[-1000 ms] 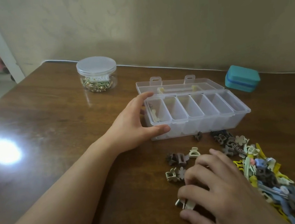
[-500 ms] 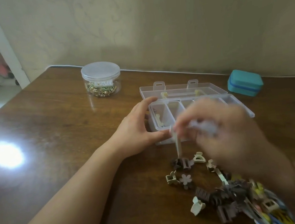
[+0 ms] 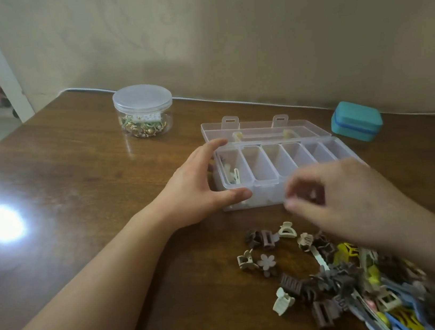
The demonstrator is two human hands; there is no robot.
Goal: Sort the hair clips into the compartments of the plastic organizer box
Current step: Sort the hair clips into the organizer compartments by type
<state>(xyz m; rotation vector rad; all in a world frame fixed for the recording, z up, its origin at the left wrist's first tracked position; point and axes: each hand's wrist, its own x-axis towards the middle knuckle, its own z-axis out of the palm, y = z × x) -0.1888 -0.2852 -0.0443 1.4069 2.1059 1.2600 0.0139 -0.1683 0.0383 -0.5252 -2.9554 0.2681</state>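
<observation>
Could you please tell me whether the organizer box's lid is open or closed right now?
Open. The organizer box has its lid folded back flat on the table behind it, so the compartments are uncovered.

Dim; tabletop (image 3: 46, 189) glare, blurred right hand (image 3: 355, 201)

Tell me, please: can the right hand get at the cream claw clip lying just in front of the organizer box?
Probably yes. The right hand hovers blurred just above the cream claw clip, which lies alone on the table with nothing over it. The left hand rests at the organizer box corner, out of the way.
</observation>
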